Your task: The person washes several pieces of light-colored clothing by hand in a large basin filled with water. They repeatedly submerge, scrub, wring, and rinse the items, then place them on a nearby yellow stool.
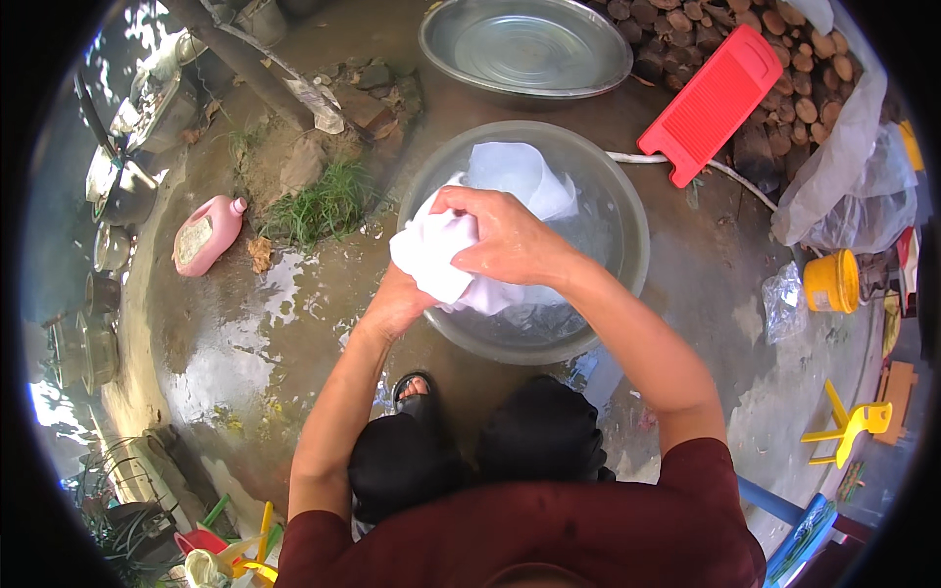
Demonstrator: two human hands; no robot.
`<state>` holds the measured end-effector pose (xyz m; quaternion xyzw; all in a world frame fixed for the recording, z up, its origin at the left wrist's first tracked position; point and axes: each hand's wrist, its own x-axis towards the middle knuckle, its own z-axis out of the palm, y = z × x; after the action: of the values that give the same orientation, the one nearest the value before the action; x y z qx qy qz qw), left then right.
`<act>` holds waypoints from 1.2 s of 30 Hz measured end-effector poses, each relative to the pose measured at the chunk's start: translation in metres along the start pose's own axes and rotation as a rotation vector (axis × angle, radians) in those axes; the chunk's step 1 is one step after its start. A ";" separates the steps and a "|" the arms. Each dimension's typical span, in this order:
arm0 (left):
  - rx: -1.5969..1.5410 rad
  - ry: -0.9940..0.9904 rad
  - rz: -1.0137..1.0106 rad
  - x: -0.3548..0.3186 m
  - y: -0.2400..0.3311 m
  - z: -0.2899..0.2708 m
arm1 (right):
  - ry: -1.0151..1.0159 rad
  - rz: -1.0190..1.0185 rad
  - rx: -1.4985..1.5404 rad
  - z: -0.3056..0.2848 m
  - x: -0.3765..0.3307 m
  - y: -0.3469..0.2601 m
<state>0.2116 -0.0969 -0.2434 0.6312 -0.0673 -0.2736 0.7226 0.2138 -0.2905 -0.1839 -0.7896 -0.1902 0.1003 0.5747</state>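
Observation:
A bunched white cloth point(428, 257) is gripped between my two hands over the left side of a round grey tub point(639, 279). My right hand point(512, 237) curls over the cloth from the right, thumb and fingers pressed into it. From below, my left hand point(394, 299) closes round its lower left side, with most of its fingers hidden by the cloth. Water point(593, 230) fills the tub. More white cloth point(520, 174) lies in it toward the far side; whether it joins the held piece I cannot tell.
Beyond the tub stands a wide metal basin point(524, 54). A red washboard point(714, 103) leans by stacked firewood point(676, 29) at the far right. To the left lies a pink jug point(208, 235) on wet ground near grass point(319, 208). A yellow bucket point(830, 282) sits rightward.

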 end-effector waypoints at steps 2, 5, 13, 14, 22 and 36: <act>0.181 -0.002 -0.037 0.001 0.003 0.000 | -0.059 0.041 0.145 -0.007 0.006 0.003; 0.333 0.095 -0.007 0.007 -0.004 0.002 | 0.096 0.266 0.289 -0.039 -0.026 0.077; -0.044 0.387 0.054 0.011 -0.034 -0.029 | -0.310 1.112 -0.876 -0.005 -0.138 0.255; -0.018 0.385 0.072 0.011 -0.034 -0.029 | -0.337 1.004 -0.816 0.007 -0.142 0.267; 0.331 0.174 0.115 -0.003 -0.027 -0.028 | 0.094 0.571 -0.310 -0.027 -0.086 0.143; 0.664 -0.056 -0.150 0.007 -0.049 0.002 | 0.186 0.361 -0.259 -0.025 -0.047 0.210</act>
<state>0.2015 -0.1048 -0.2918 0.8276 -0.1261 -0.3062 0.4532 0.2195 -0.3883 -0.3774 -0.8839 -0.0033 0.1031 0.4562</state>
